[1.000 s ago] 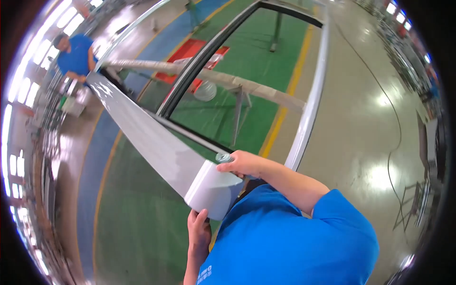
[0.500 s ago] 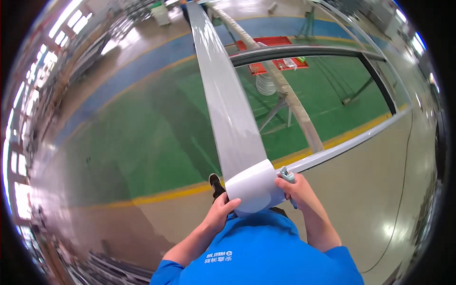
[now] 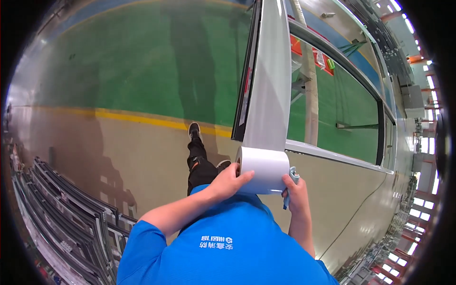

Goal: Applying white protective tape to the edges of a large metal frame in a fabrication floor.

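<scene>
A roll of white protective film (image 3: 264,172) is held in front of my waist, between my two hands. From it the unrolled film strip (image 3: 269,90) runs away from me along the near-left side of a large metal frame (image 3: 327,151). My left hand (image 3: 230,181) grips the roll's left end, thumb on top and fingertips hidden at the end. My right hand (image 3: 295,191) is closed at the right end and also holds a small blue-and-silver hand tool (image 3: 293,176), which sticks out above and below the fist; its exact kind is unclear.
A dark profile edge (image 3: 247,95) borders the strip on its left. A wrapped support beam (image 3: 311,95) passes under the frame, near red trays (image 3: 325,66). Stacked metal profiles (image 3: 71,213) lie at lower left. A cable (image 3: 354,213) crosses the floor at right.
My view and body have turned, so the frame now stands further right. The dark profile edge beside the strip has come into sight. Both hands have kept hold of the roll.
</scene>
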Motion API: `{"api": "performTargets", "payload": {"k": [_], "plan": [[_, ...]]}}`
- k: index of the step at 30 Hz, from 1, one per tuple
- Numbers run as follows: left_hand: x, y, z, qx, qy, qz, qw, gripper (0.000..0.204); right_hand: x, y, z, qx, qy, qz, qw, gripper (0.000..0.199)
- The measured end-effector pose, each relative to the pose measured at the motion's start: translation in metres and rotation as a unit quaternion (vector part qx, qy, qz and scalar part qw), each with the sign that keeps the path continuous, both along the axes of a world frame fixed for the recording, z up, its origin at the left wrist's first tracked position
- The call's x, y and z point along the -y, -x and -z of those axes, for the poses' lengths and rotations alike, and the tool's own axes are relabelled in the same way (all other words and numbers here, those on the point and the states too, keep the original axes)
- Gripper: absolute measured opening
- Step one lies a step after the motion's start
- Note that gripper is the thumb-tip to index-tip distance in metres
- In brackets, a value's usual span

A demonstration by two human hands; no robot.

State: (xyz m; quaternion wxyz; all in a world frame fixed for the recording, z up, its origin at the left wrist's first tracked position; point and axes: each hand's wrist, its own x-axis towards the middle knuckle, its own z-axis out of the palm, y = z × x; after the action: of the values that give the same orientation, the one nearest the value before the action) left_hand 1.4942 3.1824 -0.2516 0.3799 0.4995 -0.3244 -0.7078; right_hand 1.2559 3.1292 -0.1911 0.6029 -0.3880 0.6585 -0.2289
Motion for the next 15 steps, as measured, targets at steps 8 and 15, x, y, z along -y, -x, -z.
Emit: {"api": "performTargets", "payload": {"k": [8,15], "plan": [[0.011,0.002,0.011,0.077,-0.06,-0.042,0.994,0.071,0.01,-0.004,0.018,0.011,0.013,-0.013,1.0,0.031],[0.015,0.002,0.018,0.114,-0.058,-0.032,0.991,0.071,0.015,-0.003,0.015,0.0,0.004,-0.032,0.999,0.035]]}}
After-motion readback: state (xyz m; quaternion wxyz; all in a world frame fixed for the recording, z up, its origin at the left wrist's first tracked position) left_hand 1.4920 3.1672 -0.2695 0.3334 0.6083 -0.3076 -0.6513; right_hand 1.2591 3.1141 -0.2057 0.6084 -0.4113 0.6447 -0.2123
